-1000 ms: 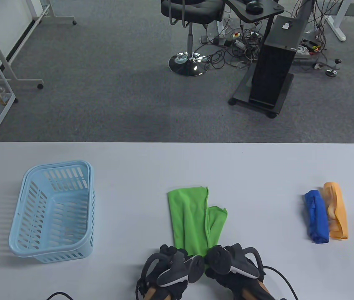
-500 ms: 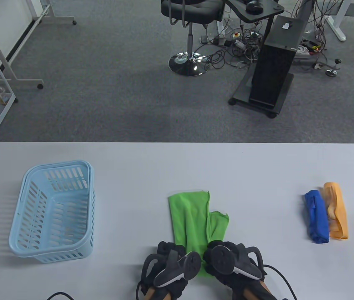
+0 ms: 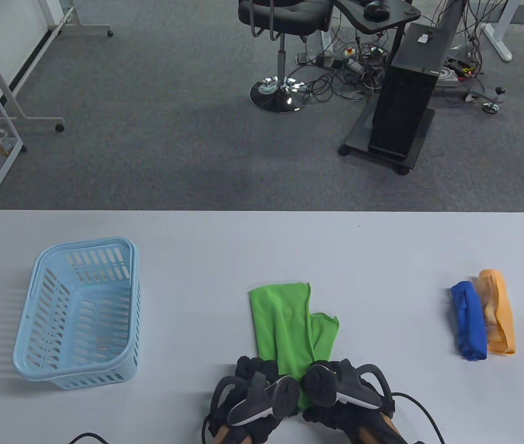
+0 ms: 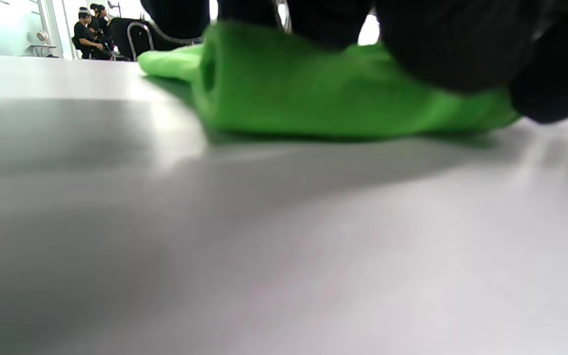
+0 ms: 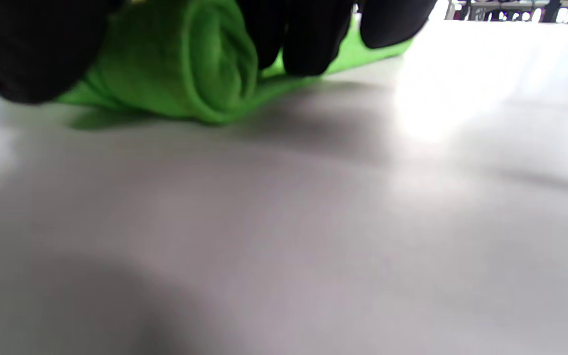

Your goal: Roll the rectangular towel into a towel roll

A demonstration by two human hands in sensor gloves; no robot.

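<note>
Since a second ago, both hands are sitting slightly farther up the green towel [image 3: 285,323], and the flat length ahead of them is looking a little shorter; its far edge is now lying nearer the person.

Left hand [image 3: 255,393] and right hand [image 3: 343,388] are working side by side at the near end of the towel, at the near-centre edge of the worktop [image 3: 382,259]. Fingers [image 5: 308,34] of the right hand are curling over the top of the rolled part, with the thumb side behind it. In the left wrist view, left fingers [image 4: 442,44] are pressing down on the roll in the same way, wrapped over it.

Progress: the roll is started. The right wrist view is showing a coiled end of a few turns. Most of the towel is still lying flat beyond the hands, with an offset lower layer poking out on the right side. Judged early stage: the bulk of the rolling is still remaining.

A blue basket [image 3: 77,314] is sitting well to the left; a blue roll [image 3: 468,321] and an orange roll [image 3: 498,319] are touching each other, well to the right.
</note>
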